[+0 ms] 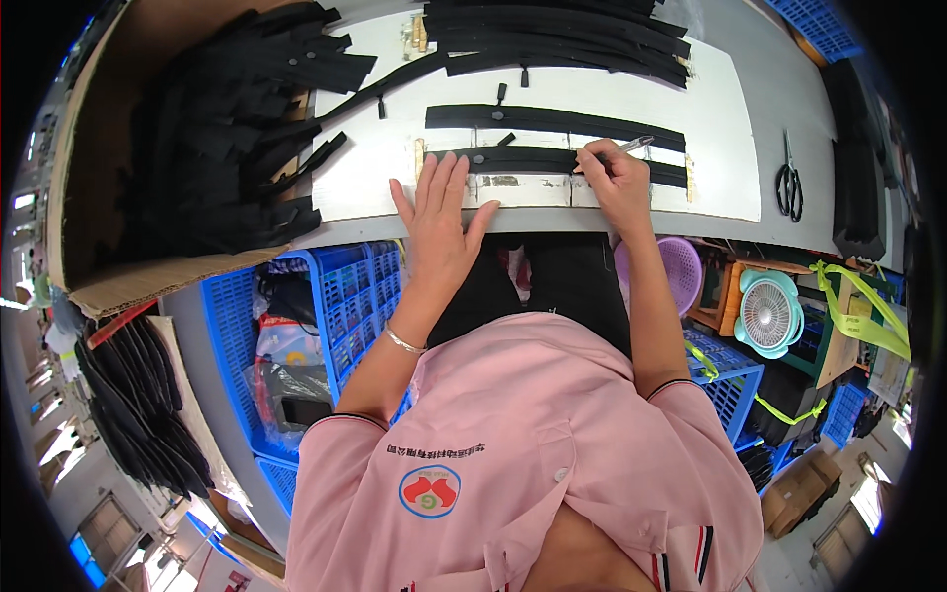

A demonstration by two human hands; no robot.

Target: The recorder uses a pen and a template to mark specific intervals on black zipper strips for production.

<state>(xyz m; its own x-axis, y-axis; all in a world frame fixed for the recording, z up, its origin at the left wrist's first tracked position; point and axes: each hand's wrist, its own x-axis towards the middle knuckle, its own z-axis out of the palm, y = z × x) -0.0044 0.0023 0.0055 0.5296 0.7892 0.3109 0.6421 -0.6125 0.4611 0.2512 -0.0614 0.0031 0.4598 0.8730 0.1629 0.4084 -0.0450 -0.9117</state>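
A black zipper point(538, 160) lies across a white board point(725, 163) in front of me. My left hand point(440, 225) rests flat over its left end, fingers stretched out and slightly apart. My right hand point(621, 193) is closed around a pen point(636, 143), its point down at the zipper right of the middle. Just beyond lies a second black zipper point(592, 121), roughly parallel, its puller sticking out to the far side. Thin dark lines on the board run across under both strips.
Many black zippers point(552, 44) are laid side by side at the board's far edge. A cardboard box point(168, 276) at the left holds a heap of black zippers point(217, 138). Black scissors point(788, 187) lie at the right. Below the table are a blue crate point(340, 296) and a small fan point(769, 314).
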